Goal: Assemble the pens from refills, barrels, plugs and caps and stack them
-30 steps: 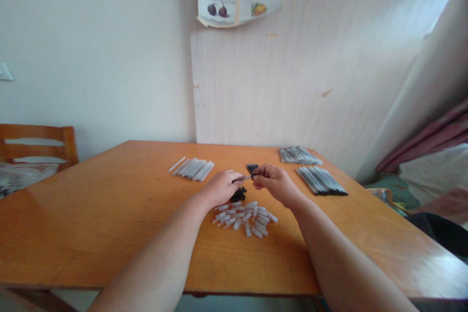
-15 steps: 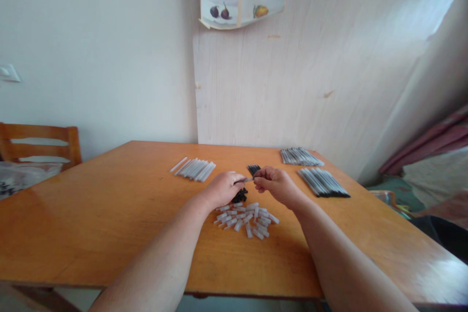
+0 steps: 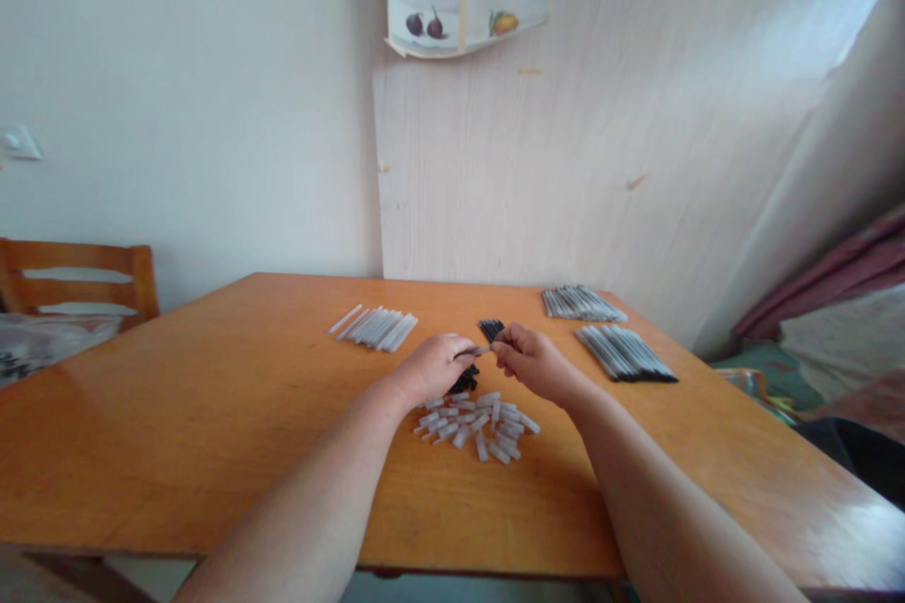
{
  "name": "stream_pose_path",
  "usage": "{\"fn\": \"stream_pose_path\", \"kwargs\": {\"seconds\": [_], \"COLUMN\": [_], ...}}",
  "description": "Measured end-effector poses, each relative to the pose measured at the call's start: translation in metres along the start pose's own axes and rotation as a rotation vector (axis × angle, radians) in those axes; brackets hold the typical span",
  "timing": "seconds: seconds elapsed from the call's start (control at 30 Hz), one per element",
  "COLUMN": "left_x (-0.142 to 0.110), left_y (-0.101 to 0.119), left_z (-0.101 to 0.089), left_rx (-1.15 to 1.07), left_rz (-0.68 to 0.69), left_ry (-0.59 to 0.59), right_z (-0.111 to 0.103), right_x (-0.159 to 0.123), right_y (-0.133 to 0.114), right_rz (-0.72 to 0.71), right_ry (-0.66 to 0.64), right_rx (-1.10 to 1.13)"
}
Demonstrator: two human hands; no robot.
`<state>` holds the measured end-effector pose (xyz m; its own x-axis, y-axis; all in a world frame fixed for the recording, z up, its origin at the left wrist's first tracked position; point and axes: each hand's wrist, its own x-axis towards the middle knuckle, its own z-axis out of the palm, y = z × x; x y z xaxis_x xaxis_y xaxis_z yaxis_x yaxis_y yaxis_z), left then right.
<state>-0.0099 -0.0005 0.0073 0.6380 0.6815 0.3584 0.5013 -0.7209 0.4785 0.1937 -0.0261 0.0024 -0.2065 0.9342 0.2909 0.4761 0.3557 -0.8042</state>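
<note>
My left hand (image 3: 439,367) and my right hand (image 3: 530,360) meet above the middle of the table, fingertips almost touching. Between them they pinch a slim pen part (image 3: 485,350), pale where it shows; the fingers cover the rest. Under my left fingers lies a small heap of black pieces (image 3: 464,380), partly hidden by that hand. Nearer to me is a loose pile of short translucent white caps (image 3: 481,422). Just behind my right fingers rests a bundle of thin black sticks (image 3: 489,329), its near end covered.
On the wooden table (image 3: 212,415), clear tubes (image 3: 382,328) lie in a row at the back left. At the right are a row of pens with black ends (image 3: 626,354) and another row of grey pens (image 3: 581,303) behind it. A chair (image 3: 77,278) stands left.
My right hand has shifted very slightly, and the gap between the two hands' fingertips is a little smaller. Both still grip the slim part. The piles have not moved.
</note>
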Motion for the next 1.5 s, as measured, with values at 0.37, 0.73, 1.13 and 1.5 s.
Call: {"fn": "stream_pose_path", "kwargs": {"seconds": [0.37,0.73,1.13,1.5], "left_x": [0.0001,0.0005,0.0003,-0.0001], "left_y": [0.0023,0.0001,-0.0016,-0.0041], "left_z": [0.0025,0.0018,0.0044,0.0041], "left_rx": [-0.091,-0.087,-0.067,-0.072], "left_rz": [-0.002,-0.037,0.002,-0.025], "left_ry": [0.004,0.014,0.014,0.017], "right_z": [0.0032,-0.0018,0.0030,-0.0028], "right_x": [0.0032,-0.0006,0.0030,0.0000], "right_y": [0.0041,-0.0028,0.0056,-0.0009], "right_rz": [-0.049,-0.032,-0.021,-0.036], "right_ry": [0.013,0.048,0.044,0.021], "right_rx": [-0.116,0.015,-0.124,-0.003]}}
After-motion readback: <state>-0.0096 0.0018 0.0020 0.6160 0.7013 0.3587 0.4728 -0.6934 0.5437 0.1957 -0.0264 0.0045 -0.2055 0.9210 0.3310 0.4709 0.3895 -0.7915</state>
